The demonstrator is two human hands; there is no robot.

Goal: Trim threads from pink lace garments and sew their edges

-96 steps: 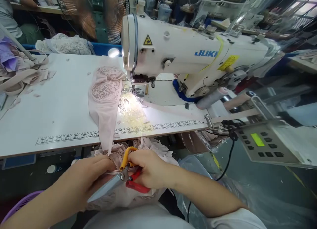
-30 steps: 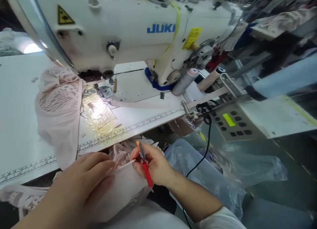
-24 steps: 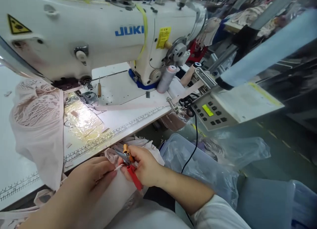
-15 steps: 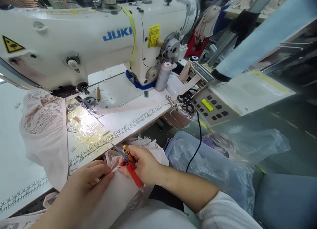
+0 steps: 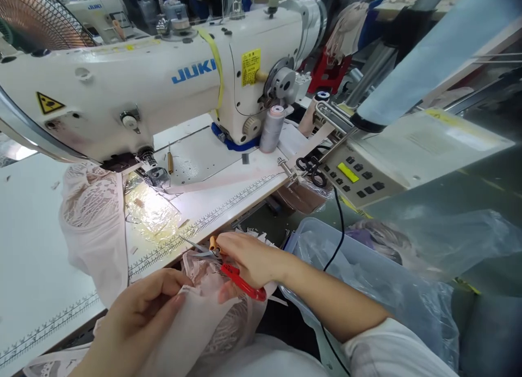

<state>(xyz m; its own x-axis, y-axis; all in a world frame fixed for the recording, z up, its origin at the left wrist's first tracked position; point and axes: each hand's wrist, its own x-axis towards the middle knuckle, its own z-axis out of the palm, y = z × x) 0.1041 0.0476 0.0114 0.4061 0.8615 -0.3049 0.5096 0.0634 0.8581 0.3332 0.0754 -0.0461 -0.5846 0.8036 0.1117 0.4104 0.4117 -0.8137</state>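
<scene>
My left hand (image 5: 141, 311) is closed, thumb and fingers pinching the edge of a pale pink lace bra (image 5: 199, 317) over my lap. In my right hand (image 5: 253, 257) is a pair of scissors (image 5: 243, 283) with one red handle and one orange. Their blades are parted and point left, above the bra's lace and close to the table edge. The right thumb rests near the cloth; whether it grips the cloth I cannot tell. Another pale pink lace bra (image 5: 92, 219) lies on the white table (image 5: 32, 230), partly hanging over its front edge, left of the needle area.
A JUKI sewing machine (image 5: 163, 88) spans the table. A pale tape (image 5: 228, 180) runs from its foot to a metal guide on the right. Beside it are a thread cone (image 5: 272, 129), an awl (image 5: 170, 160) and a control box (image 5: 359, 175). A plastic-lined bin (image 5: 322, 241) stands below.
My right hand has moved right, away from my left fingers, and the scissor blades are wider apart. More of the lace shows between the hands. The camera view has shifted slightly.
</scene>
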